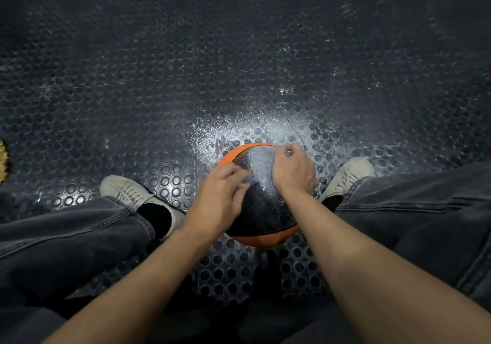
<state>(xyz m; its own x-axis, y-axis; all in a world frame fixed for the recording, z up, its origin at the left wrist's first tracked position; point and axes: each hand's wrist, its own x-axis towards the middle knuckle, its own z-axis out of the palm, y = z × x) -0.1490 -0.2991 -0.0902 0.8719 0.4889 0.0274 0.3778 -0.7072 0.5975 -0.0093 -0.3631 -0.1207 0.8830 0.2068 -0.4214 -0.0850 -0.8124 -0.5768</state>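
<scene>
— Two forearms ran up from the near edge, with dark jeans [79, 240] on both sides. What lay between them?

— A ball [265, 210], orange with a broad black panel. It sat on the floor between the person's feet and both hands were on it.

— How did the left hand [220, 197] lie?

— It lay over the ball's left side. Its fingers were bent round a small blue cloth [252, 180] and pinched it against the black panel. The cloth was blurred and mostly hidden under the fingers.

— And the right hand [293, 170]?

— It rested on the ball's far right side, knuckles up and fingers curled in tight. A pale speck showed near the knuckles. I could not tell whether the fingers held anything.

— Was the ball's surface clean?

— No. A whitish film [259, 157] covered its far top, between the two hands.

— What stood beside it?

— Two pale laced shoes, the left shoe [127, 189] apart from the ball and the right shoe [348, 173] near it.

— And farther out?

— The floor [239, 64] was dark rubber with round studs. White specks [239, 128] fanned over it just beyond the ball and thinned farther away. Something yellowish [4, 162] showed at the left edge, too cut off to name.
</scene>
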